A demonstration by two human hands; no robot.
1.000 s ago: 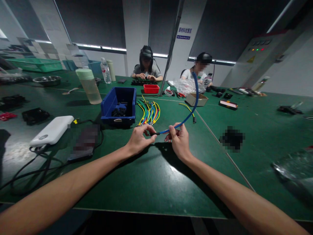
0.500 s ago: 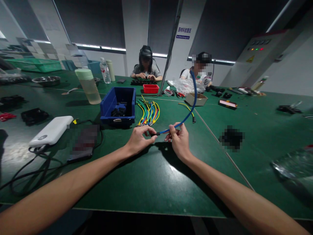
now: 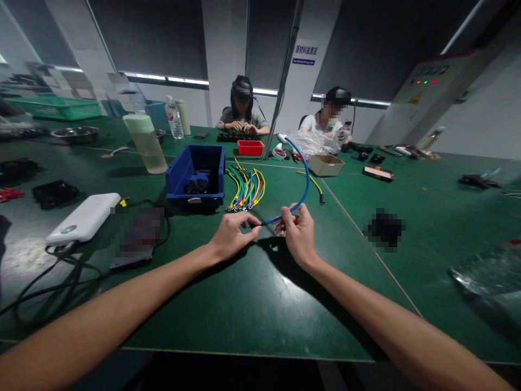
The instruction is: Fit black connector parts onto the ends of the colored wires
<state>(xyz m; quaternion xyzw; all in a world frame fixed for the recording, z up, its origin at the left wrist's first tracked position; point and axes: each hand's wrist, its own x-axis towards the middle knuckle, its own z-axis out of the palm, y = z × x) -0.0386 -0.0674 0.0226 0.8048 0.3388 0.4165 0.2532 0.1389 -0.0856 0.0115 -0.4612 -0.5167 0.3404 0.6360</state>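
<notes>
A blue cable (image 3: pixel 306 182) curves up from my hands, its free end high over the table. My right hand (image 3: pixel 299 233) pinches it close to its near end. On that end is a black sleeve, which my left hand (image 3: pixel 234 233) grips between thumb and fingers; most of the sleeve is hidden by the fingertips. Just beyond my left hand lies a bundle of coloured cables (image 3: pixel 247 187) with metal lugs. To its left stands a blue bin (image 3: pixel 195 203) holding small black parts (image 3: pixel 197 185). A single yellow-green cable (image 3: pixel 313 180) with a black end lies past my right hand.
At left are a white power bank (image 3: pixel 83 217), a phone (image 3: pixel 138 239) and a bottle with a green lid (image 3: pixel 145 144). A red tray (image 3: pixel 250 147) and a cardboard box (image 3: pixel 326 165) stand farther back. Two people sit across the table. A plastic bottle (image 3: pixel 488 271) lies at right.
The blue cable's free end has swung left and lower, bending into a tighter curve. My left fingers now cover more of the black sleeve. Both hands stay in nearly the same place.
</notes>
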